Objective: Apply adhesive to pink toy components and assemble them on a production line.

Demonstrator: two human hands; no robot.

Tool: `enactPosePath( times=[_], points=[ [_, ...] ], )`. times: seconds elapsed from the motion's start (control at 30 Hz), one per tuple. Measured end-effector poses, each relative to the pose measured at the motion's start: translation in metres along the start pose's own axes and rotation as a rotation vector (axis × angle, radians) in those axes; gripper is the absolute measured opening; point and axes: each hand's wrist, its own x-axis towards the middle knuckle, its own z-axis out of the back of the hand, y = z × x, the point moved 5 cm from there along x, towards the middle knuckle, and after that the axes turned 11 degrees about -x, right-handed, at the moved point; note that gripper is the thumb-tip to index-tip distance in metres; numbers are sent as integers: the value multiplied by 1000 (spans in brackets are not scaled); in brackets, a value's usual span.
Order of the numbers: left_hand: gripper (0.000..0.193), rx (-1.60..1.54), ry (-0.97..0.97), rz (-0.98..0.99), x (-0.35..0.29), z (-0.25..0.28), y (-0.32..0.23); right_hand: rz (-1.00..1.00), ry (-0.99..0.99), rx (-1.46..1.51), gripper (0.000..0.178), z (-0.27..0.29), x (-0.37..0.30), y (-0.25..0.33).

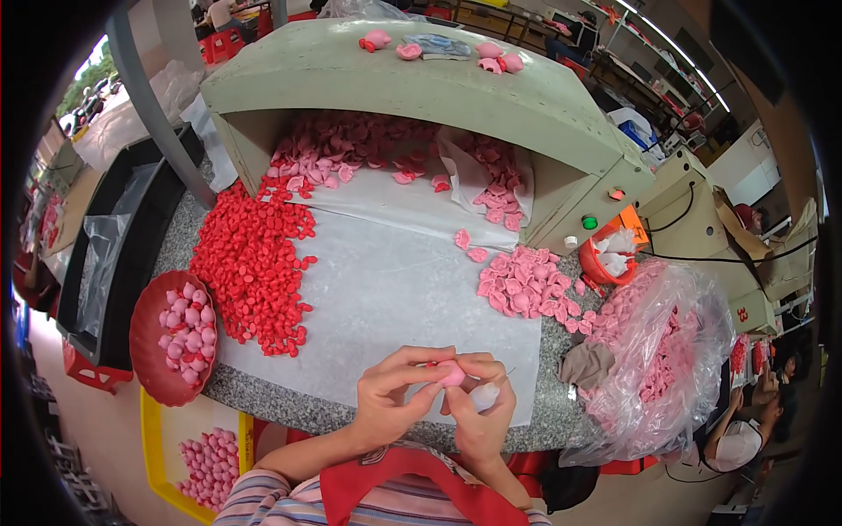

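Observation:
Close to the worktop's front edge, my left hand (392, 396) and my right hand (481, 412) meet around a small pink rounded piece (452, 374). The fingertips of both hands pinch it, and a bit of red shows at its left end. Tucked in my right hand is a small white translucent bottle (485, 396) with a thin needle-like tip. Loose pink petal-like shells (526, 282) lie ahead to the right on the white sheet (377, 289). A big heap of small red pieces (250, 272) spreads to the left.
A pale green box-shaped machine (421, 83) arches over more pink shells. At left stand a red bowl (145, 329) of joined pink-and-red pieces, a black crate (132, 289) and a yellow tray (158, 447). To the right are a red cup (596, 263) and a clear plastic bag (702, 351).

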Motion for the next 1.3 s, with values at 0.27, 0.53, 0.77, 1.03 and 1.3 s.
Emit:
enactPosePath(
  times=[0.27,0.53,0.77,1.03,1.3],
  points=[
    [21,48,-36,8,-2,-1,6,27,-24,-71,25,1,0,-5],
    [25,-25,-86,77,1,-7,5,-69,-29,23,24,7,5,-2],
    [14,-301,-174,383,6,9,16,-111,103,-156,25,14,15,-1],
    [15,-607,-176,751,2,9,25,-146,176,-72,27,8,16,8],
    [13,-666,-97,804,2,10,25,-144,240,-106,30,9,14,8]
  ],
)
